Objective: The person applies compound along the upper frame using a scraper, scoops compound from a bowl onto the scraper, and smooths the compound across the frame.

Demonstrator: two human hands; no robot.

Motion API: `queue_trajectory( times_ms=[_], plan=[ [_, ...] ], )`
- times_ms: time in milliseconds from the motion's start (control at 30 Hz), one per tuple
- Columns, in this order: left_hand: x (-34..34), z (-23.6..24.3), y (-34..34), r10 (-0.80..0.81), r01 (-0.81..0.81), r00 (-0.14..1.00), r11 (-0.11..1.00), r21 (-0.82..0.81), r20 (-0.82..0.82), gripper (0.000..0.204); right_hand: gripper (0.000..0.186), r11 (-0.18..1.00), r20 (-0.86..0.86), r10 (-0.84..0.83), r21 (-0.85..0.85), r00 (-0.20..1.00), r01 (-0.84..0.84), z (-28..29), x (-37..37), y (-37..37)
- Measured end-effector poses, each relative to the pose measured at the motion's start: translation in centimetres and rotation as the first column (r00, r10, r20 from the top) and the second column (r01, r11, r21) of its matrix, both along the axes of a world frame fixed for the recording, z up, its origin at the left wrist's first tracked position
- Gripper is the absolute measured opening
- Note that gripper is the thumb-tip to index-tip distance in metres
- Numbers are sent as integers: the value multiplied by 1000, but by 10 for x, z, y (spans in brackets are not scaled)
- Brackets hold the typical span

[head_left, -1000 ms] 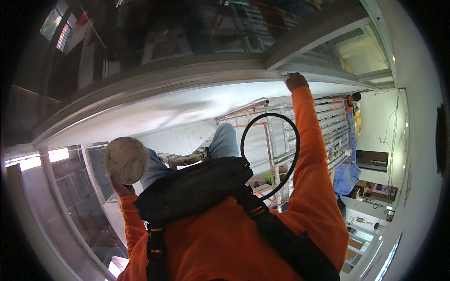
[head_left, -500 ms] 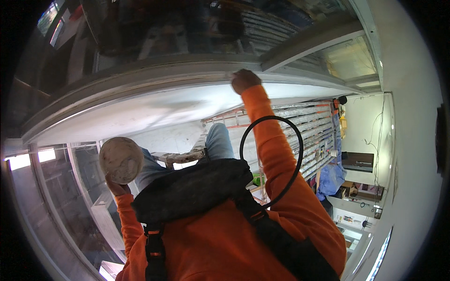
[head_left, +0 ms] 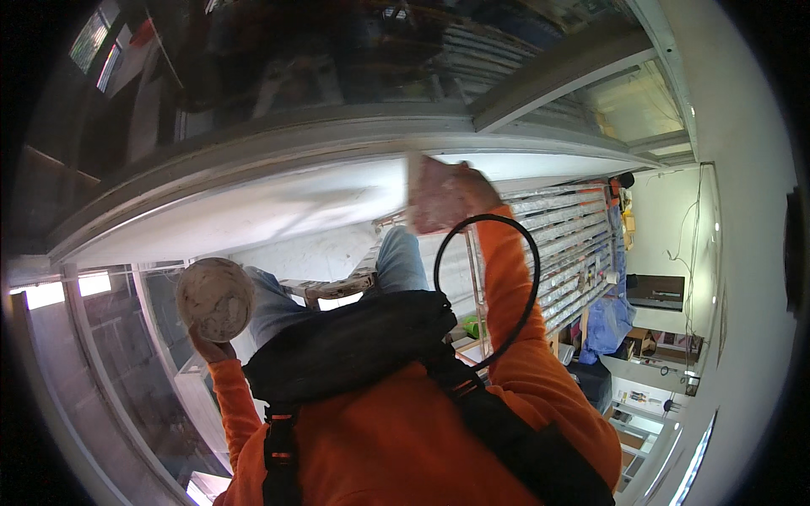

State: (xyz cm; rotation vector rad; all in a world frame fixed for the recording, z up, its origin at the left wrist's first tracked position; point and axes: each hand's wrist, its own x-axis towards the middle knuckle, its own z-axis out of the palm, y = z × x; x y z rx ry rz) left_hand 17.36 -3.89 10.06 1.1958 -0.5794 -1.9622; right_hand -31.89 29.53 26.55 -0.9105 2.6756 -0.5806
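Observation:
My left hand (head_left: 211, 344) is closed on a round bowl (head_left: 216, 299) smeared with greyish-white paste, held out at the left beside my knee. In front of me my right hand (head_left: 477, 187) grips a flat, pinkish putty spreader (head_left: 432, 198) with whitish smears, its broad face showing. The spreader is slightly blurred. It is just below the grey window frame (head_left: 337, 131), in front of the white wall panel (head_left: 295, 190); whether it touches the panel I cannot tell.
Dark glass panes (head_left: 321, 51) rise above the frame. Beneath me is a paint-stained wooden support (head_left: 337, 285). Stacked slatted metalwork (head_left: 557, 253) lies below to the right, near a blue sheet (head_left: 609, 325). A black cable loop (head_left: 537, 278) hangs by my right arm.
My right hand has come down and back from the window frame and turned, bringing the spreader's face into view. My left hand and the bowl have shifted only slightly.

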Motion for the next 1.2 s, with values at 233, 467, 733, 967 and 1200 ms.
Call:
queue_trajectory(
  times_ms=[233, 467, 733, 967, 1200],
  plan=[
    [-30, 16, 10, -15, 15, 999, 1000, -5, -33, 61, 8, 730, 536, -304, -399, 787, 554, 8, -9, 57],
    [-36, 21, 24, -105, 103, 993, 994, -37, -60, 59, 46, 972, -495, 140, -95, 857, -214, 11, 21, 6],
    [-29, 23, 24, -100, 99, 992, 995, -13, -73, 54, 62, 953, -594, 302, 215, 745, -215, -44, 52, -60],
    [-23, 22, 20, -108, 108, 994, 994, 16, -27, 55, 65, 918, -602, 386, 327, 699, -225, -16, 52, -64],
    [-16, -7, 13, -168, 164, 985, 984, -66, -51, 57, 44, 941, -303, 77, 337, 950, 31, 46, 33, -3]
  ],
)
